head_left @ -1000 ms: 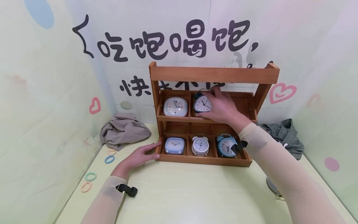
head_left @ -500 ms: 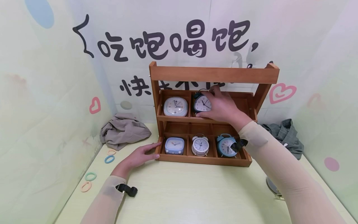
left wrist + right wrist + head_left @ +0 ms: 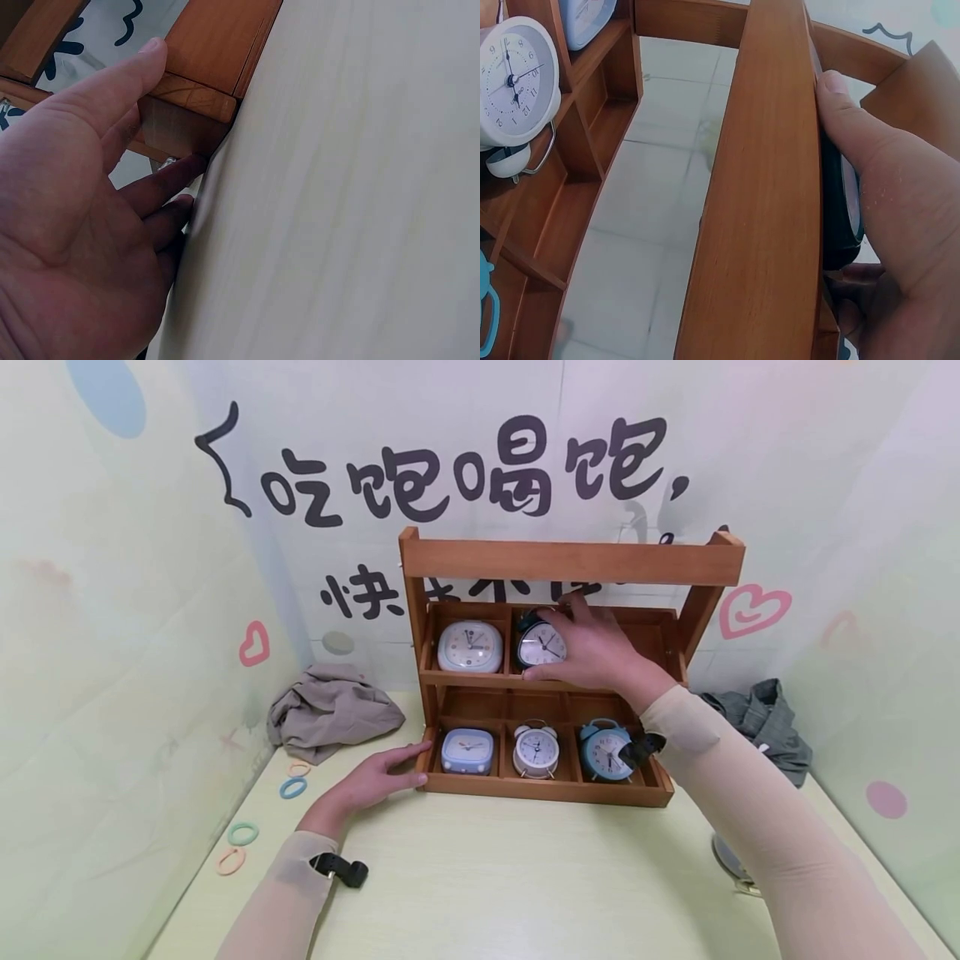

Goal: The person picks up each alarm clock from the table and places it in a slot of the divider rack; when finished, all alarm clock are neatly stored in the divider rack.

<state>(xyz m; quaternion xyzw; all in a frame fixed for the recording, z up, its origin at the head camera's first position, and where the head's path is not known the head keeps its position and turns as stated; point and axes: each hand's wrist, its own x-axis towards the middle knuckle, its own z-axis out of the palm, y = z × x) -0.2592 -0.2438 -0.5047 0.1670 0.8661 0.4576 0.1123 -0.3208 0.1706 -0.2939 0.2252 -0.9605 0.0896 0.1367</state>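
My right hand (image 3: 600,647) grips a dark green alarm clock (image 3: 541,644) with a rounded triangular white face, in the upper middle compartment of a wooden two-tier shelf (image 3: 573,562). Its thumb lies along the lower front, fingers over the top, covering the clock's right side. In the right wrist view the dark clock body (image 3: 840,206) shows between the shelf board and the hand. My left hand (image 3: 375,779) touches the shelf's lower left end, the thumb (image 3: 124,82) at the front corner and the other fingers along the side.
A pale rounded clock (image 3: 470,647) sits upper left. Below stand a blue clock (image 3: 468,751), a white twin-bell clock (image 3: 536,752) and a teal one (image 3: 604,753). Cloths (image 3: 333,710) (image 3: 772,727) flank the shelf. Several coloured rings (image 3: 293,787) lie left; a round grey object (image 3: 727,860) lies right.
The dark green clock has tipped and settled slightly lower in its compartment, its top handle now less visible. My right fingers have shifted a little with it. The left hand stays put.
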